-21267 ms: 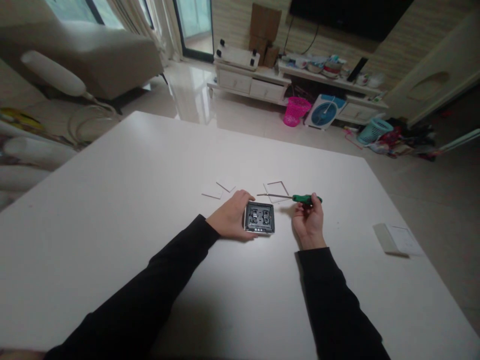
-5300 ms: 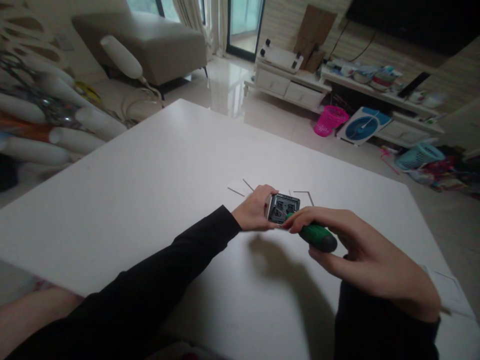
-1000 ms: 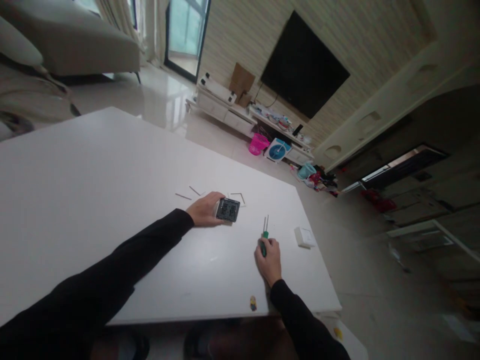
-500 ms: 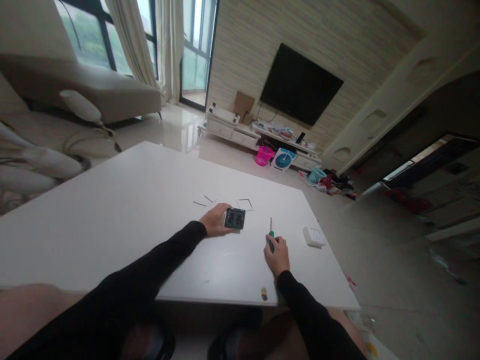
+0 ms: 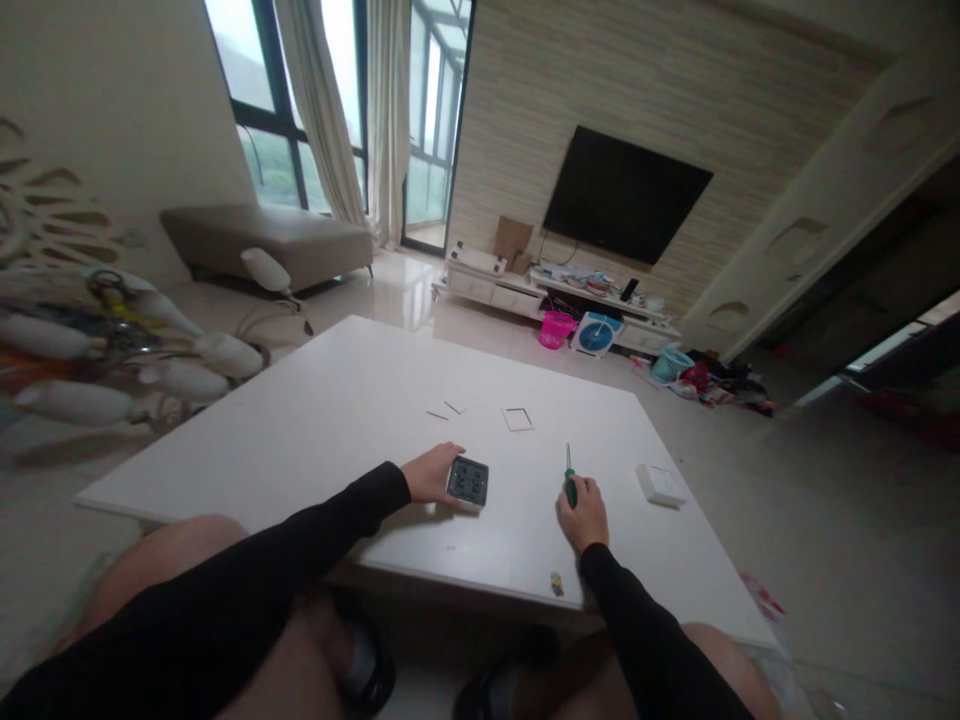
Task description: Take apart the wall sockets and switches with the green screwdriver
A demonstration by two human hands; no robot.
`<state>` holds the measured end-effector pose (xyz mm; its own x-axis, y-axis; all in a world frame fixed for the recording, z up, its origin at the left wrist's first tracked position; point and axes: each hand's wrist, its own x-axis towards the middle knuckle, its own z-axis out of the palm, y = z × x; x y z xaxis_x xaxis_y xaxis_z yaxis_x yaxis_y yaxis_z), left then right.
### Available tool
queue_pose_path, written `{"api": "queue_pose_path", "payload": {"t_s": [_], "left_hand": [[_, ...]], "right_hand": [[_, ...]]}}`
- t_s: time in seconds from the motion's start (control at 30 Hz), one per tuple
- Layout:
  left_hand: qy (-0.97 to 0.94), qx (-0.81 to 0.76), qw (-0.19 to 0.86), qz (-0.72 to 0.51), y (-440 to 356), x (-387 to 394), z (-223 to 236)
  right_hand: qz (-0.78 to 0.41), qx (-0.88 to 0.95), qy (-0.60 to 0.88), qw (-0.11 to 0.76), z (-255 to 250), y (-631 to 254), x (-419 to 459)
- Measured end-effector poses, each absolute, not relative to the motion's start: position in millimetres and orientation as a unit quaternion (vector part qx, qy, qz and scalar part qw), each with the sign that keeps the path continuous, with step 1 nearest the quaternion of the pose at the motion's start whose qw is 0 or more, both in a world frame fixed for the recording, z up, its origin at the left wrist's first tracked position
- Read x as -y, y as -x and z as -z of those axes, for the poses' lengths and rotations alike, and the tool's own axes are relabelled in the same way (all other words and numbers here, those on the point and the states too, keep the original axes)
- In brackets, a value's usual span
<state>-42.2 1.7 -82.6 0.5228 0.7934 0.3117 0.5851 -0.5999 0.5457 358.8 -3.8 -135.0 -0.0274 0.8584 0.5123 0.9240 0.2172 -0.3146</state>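
Observation:
My left hand (image 5: 433, 474) is closed around the left side of a square wall socket (image 5: 469, 482) with a dark face and pale sides. The dark face points up toward me, low over the table or resting on it; I cannot tell which. My right hand (image 5: 585, 512) grips the green handle of a screwdriver (image 5: 571, 488), its thin shaft pointing away from me just over the tabletop. Beyond the socket lies a thin square frame (image 5: 518, 419). Dark narrow strips (image 5: 438, 415) are farther left.
The white table (image 5: 300, 420) spreads before me. A small white box (image 5: 661, 485) is on its right, and a small yellow sticker (image 5: 556, 584) near the front edge. Lamp shades (image 5: 225, 353) crowd the left. A pink basket (image 5: 556, 330) and a fan (image 5: 596, 334) stand beyond.
My left hand has brought the socket nearer to me and slightly left, away from the thin frame. My right hand and screwdriver hardly move on the table. The whole view has shifted.

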Motion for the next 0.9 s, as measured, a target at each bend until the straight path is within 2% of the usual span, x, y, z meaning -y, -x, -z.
{"api": "queue_pose_path", "payload": {"t_s": [0.17,0.3,0.67,0.9], "left_hand": [[-0.837,-0.479,0.208,-0.165,49,22,82],[-0.841,-0.477,0.211,-0.145,46,19,89],[-0.801,-0.53,0.172,-0.219,71,-72,114],[-0.784,-0.567,0.139,-0.211,78,-65,130]], "right_hand": [[0.053,0.719,0.615,0.32,136,-360,2],[0.048,0.72,0.615,0.316,137,-361,-1],[0.012,0.721,0.612,0.324,138,-361,-4],[-0.013,0.712,0.593,0.375,129,-364,-1]]}}
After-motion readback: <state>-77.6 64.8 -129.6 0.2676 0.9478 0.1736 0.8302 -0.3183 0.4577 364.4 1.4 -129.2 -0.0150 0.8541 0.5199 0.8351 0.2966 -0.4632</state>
